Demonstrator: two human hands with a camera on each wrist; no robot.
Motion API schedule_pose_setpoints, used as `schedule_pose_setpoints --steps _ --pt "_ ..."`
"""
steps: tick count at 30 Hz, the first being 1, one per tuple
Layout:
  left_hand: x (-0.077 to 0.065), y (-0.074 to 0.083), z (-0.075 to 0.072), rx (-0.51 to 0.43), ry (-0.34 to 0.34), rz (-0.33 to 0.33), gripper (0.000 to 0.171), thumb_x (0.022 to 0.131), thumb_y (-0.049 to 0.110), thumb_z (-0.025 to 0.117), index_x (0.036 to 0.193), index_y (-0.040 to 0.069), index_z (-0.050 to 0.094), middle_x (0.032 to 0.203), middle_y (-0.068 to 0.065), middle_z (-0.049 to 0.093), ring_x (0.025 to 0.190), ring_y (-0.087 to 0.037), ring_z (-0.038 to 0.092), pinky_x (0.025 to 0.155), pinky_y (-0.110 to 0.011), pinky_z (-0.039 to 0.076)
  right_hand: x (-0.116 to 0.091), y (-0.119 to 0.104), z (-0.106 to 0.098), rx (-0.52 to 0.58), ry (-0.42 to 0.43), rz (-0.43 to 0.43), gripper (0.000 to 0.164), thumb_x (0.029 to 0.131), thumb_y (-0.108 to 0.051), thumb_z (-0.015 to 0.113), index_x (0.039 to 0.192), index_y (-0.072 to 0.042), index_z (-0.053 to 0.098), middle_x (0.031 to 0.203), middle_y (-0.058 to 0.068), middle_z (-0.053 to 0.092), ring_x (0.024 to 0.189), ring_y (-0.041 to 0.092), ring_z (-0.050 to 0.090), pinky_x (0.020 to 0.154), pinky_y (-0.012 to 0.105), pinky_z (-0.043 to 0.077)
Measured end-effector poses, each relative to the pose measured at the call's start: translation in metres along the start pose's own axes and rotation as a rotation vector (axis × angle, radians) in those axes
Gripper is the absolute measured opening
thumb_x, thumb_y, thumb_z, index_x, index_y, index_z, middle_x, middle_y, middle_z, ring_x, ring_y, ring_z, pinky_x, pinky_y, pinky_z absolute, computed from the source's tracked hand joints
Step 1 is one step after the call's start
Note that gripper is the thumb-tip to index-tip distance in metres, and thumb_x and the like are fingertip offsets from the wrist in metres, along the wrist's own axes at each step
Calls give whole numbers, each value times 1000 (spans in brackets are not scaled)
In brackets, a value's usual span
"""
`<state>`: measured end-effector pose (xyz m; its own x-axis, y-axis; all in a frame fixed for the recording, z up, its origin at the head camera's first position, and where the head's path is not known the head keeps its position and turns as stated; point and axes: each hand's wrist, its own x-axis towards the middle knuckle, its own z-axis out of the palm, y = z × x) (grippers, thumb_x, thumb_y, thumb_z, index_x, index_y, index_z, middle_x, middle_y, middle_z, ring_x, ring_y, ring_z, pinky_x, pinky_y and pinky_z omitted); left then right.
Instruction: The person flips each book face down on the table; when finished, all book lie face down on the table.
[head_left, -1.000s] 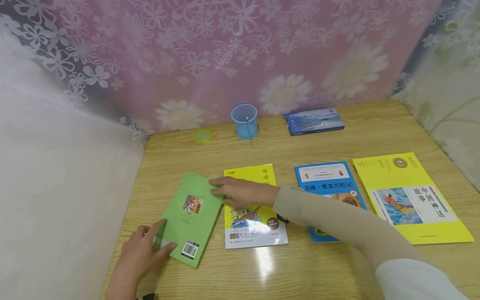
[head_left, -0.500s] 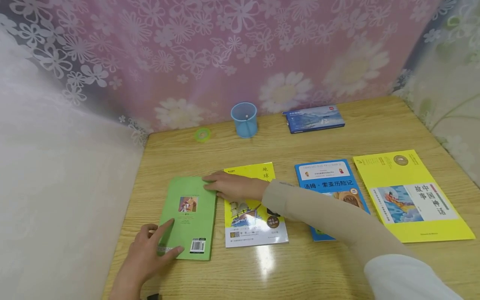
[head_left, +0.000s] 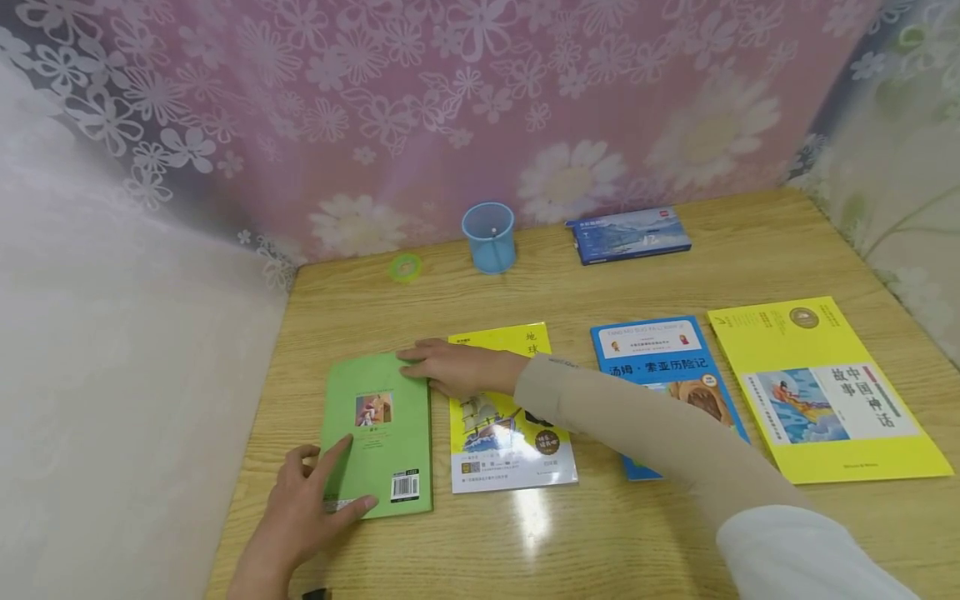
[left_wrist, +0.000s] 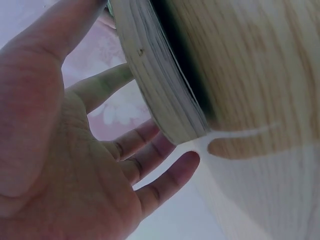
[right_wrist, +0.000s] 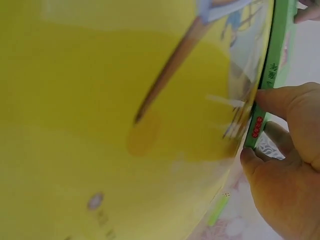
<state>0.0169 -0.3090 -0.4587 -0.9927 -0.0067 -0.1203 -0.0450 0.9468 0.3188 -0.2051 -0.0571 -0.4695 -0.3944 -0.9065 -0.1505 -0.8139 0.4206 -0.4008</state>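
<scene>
Green book is seen in the head view lying flat on the wooden table, at its left, near part. Its near left corner is touched by the left hand, whose thumb and index finger are laid on the cover. Its far right corner is touched by the right hand. The yellow-and-white book is placed just beside it on the right, partly covered by the right hand and forearm. Farther right, the blue book is crossed by the same forearm, and the large yellow book is set beyond it. Along the far edge, a green ring, a blue cup and a blue box are lined up.

In the left wrist view, the page edges are shown beside the left hand's spread, fairly straight fingers.

In the right wrist view, the green spine is touched by the right hand's extended fingertips; how firmly it is pressed cannot be told.
</scene>
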Motion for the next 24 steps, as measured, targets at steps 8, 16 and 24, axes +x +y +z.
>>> schedule_pose_setpoints --steps 8,16,24 --pt "7 5 2 64 138 101 65 85 51 85 139 21 67 142 -23 51 122 -42 53 95 -67 45 -14 3 -11 103 25 27 50 109 -14 55 159 -14 48 173 11 30 164 31 23 133 44 24" --pt "18 19 -1 125 338 339 40 80 33 92 113 14 81 108 -10 75 98 -31 72 82 -53 59 -39 20 -24 179 67 67 47 109 -23 58 154 -11 54 167 13 41 159 32 34 130 48 31" --pt "26 55 9 142 278 422 47 76 48 92 113 20 81 106 -2 70 95 -22 68 79 -45 57 -73 45 -43 203 122 132 46 107 -21 60 150 -5 56 157 13 55 151 32 46 128 49 36"
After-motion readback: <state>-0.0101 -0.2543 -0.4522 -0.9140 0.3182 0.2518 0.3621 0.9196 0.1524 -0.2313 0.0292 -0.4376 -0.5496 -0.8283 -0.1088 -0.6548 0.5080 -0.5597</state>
